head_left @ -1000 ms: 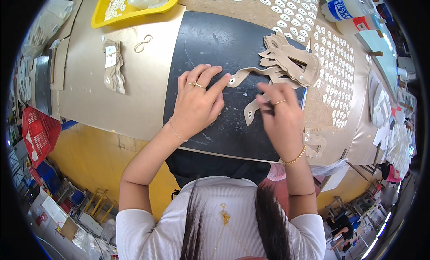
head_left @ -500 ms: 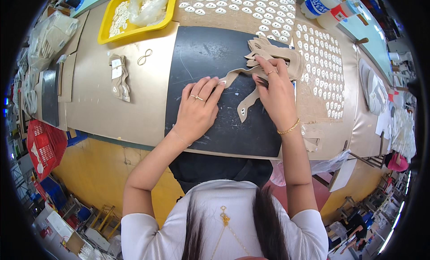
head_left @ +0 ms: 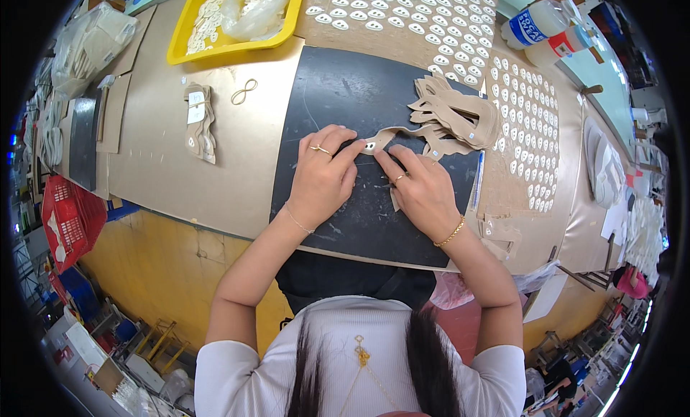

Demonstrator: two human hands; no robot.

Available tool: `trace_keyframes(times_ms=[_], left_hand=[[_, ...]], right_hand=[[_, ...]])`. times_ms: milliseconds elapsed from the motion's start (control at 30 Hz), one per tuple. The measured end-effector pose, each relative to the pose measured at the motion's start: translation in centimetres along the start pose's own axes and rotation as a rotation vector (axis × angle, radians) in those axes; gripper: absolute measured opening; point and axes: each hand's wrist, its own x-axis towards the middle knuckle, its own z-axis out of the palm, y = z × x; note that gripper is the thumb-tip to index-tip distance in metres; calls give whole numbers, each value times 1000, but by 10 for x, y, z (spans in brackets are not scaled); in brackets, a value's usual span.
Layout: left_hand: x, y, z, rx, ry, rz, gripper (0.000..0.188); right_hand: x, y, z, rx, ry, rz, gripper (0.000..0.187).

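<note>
A wavy beige cut-out strip (head_left: pixel 392 133) lies across the black mat (head_left: pixel 352 75) in front of me. At its left end is a small white oval patch (head_left: pixel 369 147) with dark holes. My left hand (head_left: pixel 327 172) is closed, its fingertips pressing that end from the left. My right hand (head_left: pixel 424 190) has curled fingers, the index tip against the strip just right of the patch. Whether its palm holds anything is hidden. Beneath this hand a bit of beige material pokes out. Right behind it, a pile of similar beige cut-outs (head_left: pixel 460 115) overlaps the strip's far end.
Rows of white oval patches (head_left: pixel 528 122) cover the board at the back and right. A yellow tray (head_left: pixel 175 50) with patches and a plastic bag stands back left. Nearer lie a tied beige bundle (head_left: pixel 201 133) and a looped band (head_left: pixel 244 92). Bottles (head_left: pixel 535 25) stand back right.
My right hand has come down and left from the pile to the patch end of the strip. The dark object at its fingers is out of sight. My left hand stays at the strip's end.
</note>
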Motion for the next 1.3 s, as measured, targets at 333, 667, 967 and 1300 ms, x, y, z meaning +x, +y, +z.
trace_keyframes(times_ms=[333,667,967,1300], left_hand=[[1,4,-2,42,-24,-8,37],[0,8,7,262,8,88,32],[7,-2,-2,-263,140,-273,31],[5,-2,2,-12,42,-44,37]], right_hand=[[3,2,-8,-184,-115,-133,47],[15,1,-26,53,-277,16,53],[22,16,-52,52,116,249,18],[-27,-56,-76,53,-64,140,12]])
